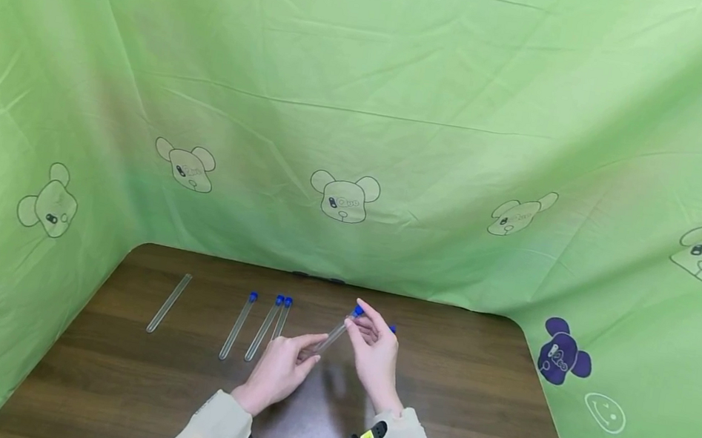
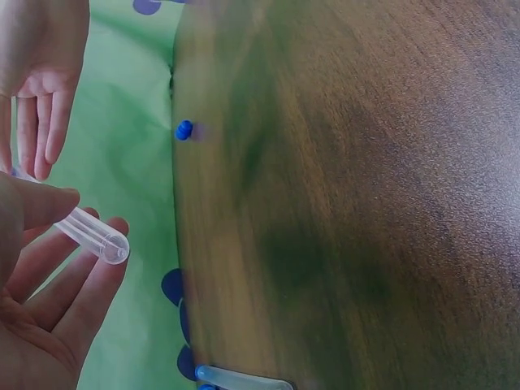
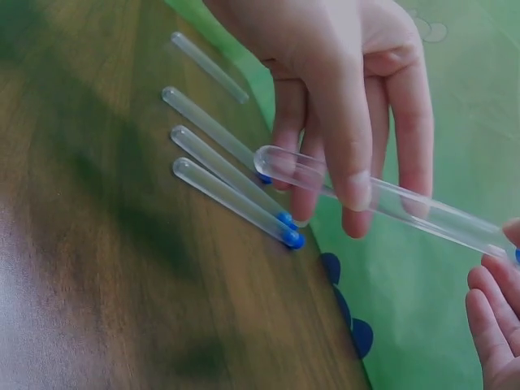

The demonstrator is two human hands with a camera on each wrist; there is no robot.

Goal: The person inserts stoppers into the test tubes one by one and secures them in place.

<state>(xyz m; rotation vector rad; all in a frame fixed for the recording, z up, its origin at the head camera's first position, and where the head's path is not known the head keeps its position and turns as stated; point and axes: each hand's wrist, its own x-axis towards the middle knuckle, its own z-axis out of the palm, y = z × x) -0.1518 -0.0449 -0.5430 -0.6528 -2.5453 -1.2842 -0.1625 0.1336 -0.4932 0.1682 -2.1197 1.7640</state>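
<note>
Above the middle of the brown wooden table [image 1: 449, 382], both hands met around one clear plastic tube [image 1: 335, 335]. The left hand [image 1: 279, 370] pinched the tube's rounded closed end between thumb and fingertips, with the other fingers loosely spread. The right hand [image 1: 375, 353], at about two o'clock from the left, held the far end, where its fingertips closed on a blue cap [image 1: 358, 311]; whether the cap sat fully on the tube could not be told. The tube was lifted clear of the table, slanting from seven o'clock up toward one o'clock.

At ten o'clock from the left hand, three capped tubes [image 1: 261, 328] lay side by side on the wood, blue caps pointing away from the person, the two right ones nearly touching. Farther out toward nine o'clock lay a bare tube [image 1: 169, 302] without a cap, well apart from the rest. A loose blue cap [image 1: 392, 328] sat on the table just behind the right hand, at one o'clock.

A green cloth [image 1: 364, 124] printed with bear heads walled in the table on three sides. Both forearms wore pale sleeves [image 1: 213, 432].
</note>
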